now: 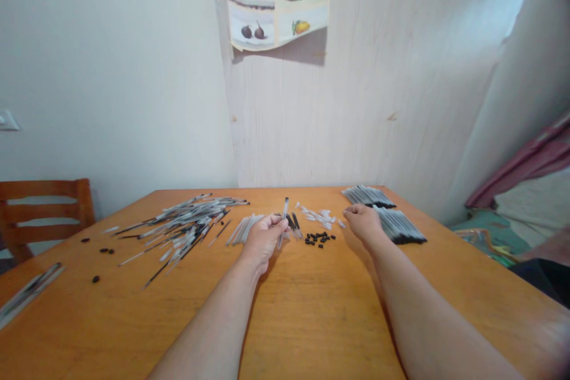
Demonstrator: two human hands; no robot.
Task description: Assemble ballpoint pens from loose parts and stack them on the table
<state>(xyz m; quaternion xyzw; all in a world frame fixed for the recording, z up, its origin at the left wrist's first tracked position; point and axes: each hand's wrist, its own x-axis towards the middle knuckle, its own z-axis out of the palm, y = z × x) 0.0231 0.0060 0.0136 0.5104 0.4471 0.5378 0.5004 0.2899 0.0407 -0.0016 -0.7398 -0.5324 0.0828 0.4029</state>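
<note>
My left hand (262, 240) is closed in a pinch round a clear pen (285, 209), held nearly upright with its dark end on top. Clear pen barrels (243, 230) lie in a row beside that hand, and several dark-ended pen parts (294, 224) are just behind it. My right hand (365, 224) has its fingertips pressed together close to a few small clear pen caps (317, 215); anything between them is too small to make out. Small black plugs (319, 239) lie scattered on the table between the two hands.
Pen refills (191, 225) spread in a loose heap on the left of the wooden table (307, 320). Two stacks of pens, a near one (401, 227) and a far one (367, 196), lie on the right. A bundled packet (31, 294) rests at the left edge, near a chair (44, 214).
</note>
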